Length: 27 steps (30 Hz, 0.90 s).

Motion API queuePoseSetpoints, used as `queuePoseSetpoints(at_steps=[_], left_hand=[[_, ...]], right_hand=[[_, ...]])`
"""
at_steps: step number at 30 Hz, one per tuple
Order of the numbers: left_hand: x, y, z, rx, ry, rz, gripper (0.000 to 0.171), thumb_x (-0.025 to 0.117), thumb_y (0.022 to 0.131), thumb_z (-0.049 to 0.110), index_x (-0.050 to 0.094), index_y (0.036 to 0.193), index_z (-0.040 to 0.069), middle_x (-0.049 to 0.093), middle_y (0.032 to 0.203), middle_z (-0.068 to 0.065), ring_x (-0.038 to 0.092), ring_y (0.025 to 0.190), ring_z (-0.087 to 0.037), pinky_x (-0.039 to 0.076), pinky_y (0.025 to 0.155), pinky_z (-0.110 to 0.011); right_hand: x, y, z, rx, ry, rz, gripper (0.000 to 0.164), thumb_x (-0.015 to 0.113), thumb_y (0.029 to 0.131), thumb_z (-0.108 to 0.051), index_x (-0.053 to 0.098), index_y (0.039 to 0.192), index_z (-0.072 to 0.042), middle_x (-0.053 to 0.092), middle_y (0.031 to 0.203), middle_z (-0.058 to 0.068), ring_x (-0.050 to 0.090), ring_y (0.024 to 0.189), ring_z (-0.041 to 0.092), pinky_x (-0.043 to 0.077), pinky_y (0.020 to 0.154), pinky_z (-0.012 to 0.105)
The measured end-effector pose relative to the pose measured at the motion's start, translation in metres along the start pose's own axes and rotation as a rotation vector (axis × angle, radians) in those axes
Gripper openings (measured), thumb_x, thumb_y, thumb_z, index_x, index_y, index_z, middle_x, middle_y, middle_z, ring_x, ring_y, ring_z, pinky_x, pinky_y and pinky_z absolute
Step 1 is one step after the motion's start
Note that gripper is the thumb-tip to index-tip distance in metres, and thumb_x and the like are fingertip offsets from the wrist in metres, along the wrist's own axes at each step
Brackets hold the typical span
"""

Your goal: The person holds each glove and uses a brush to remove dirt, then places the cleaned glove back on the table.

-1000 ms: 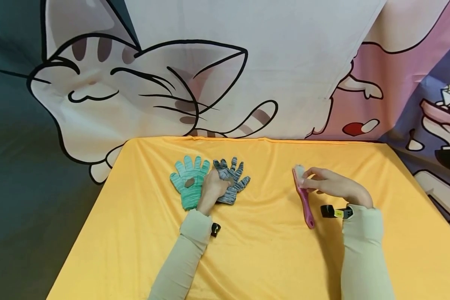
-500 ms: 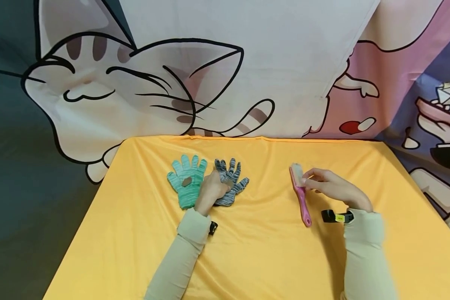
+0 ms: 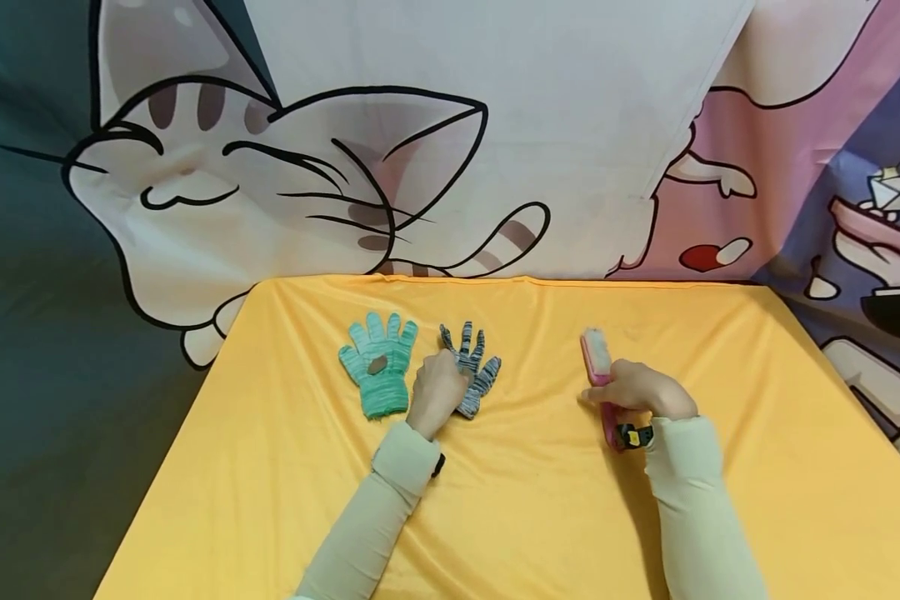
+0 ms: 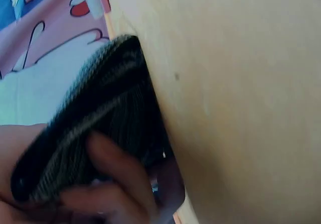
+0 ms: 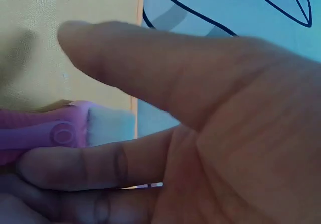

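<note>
In the head view, my left hand [image 3: 439, 390] grips the dark grey striped knit glove [image 3: 483, 385] at its near left side, covering part of it. The left wrist view shows the glove's cuff [image 4: 120, 96] lifted off the cloth, with fingers [image 4: 118, 158] bent against it. Beside it, a mint-green knit glove [image 3: 385, 392] lies flat, with a small brown patch on it. My right hand [image 3: 640, 389] is over the handle of a pink brush with pale bristles [image 3: 597, 354]. In the right wrist view, the thumb stands apart from the brush [image 5: 55, 131], and the fingers extend alongside it.
A yellow cloth [image 3: 510, 517] with soft wrinkles covers the table. Behind its far edge hangs a backdrop [image 3: 570, 133] printed with a cartoon cat. Dark wrist straps sit on both arms.
My right hand has left the brush's bristle end and moved down over its handle. My left hand has shifted slightly right, with the dark glove bunching and its cuff turning.
</note>
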<state>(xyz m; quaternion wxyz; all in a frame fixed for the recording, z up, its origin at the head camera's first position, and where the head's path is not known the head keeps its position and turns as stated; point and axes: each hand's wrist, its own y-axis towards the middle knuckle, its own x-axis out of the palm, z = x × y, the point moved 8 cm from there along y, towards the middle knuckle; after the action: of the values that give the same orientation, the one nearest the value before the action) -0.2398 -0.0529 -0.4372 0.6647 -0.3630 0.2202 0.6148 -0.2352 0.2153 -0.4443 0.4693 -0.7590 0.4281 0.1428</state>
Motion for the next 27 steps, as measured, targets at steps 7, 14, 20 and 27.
queuePoseSetpoints(at_steps=[7,14,20,27], left_hand=[[0.003,-0.002,0.001,-0.008,0.059,-0.001,0.04,0.055,0.091,0.021,0.041,0.055,0.013,0.026,0.044,0.002,0.023,0.034,-0.012,0.02,0.032,-0.025],[0.009,0.001,-0.004,-0.05,0.041,-0.105,0.047,0.052,0.093,0.026,0.035,0.05,0.016,0.023,0.044,0.002,0.015,0.036,-0.012,0.016,0.034,-0.025],[0.006,0.007,-0.004,-0.086,-0.074,-0.135,0.029,0.056,0.091,0.021,0.05,0.065,0.01,0.028,0.05,0.0,0.024,0.039,-0.014,0.025,0.037,-0.027],[-0.019,0.007,0.008,-0.024,-0.172,-0.031,0.037,0.061,0.089,0.023,0.054,0.116,-0.001,0.047,0.071,-0.008,0.038,0.052,-0.016,0.035,0.052,-0.03]], right_hand=[[0.004,0.002,0.007,0.017,0.031,0.039,0.033,0.067,0.083,-0.024,0.049,0.089,0.003,0.062,0.065,0.013,0.058,0.05,0.017,0.046,0.05,0.026],[0.003,0.006,0.008,0.017,-0.018,0.065,0.031,0.068,0.081,-0.021,0.048,0.086,0.002,0.051,0.061,0.008,0.048,0.047,0.014,0.044,0.047,0.026],[-0.002,0.008,0.007,-0.011,-0.048,0.099,0.029,0.065,0.082,-0.02,0.048,0.085,0.003,0.05,0.061,0.007,0.046,0.045,0.013,0.039,0.044,0.024],[-0.009,0.005,0.001,-0.031,-0.096,0.138,0.027,0.064,0.078,-0.015,0.048,0.085,0.005,0.049,0.066,0.01,0.048,0.051,0.017,0.04,0.048,0.027]])
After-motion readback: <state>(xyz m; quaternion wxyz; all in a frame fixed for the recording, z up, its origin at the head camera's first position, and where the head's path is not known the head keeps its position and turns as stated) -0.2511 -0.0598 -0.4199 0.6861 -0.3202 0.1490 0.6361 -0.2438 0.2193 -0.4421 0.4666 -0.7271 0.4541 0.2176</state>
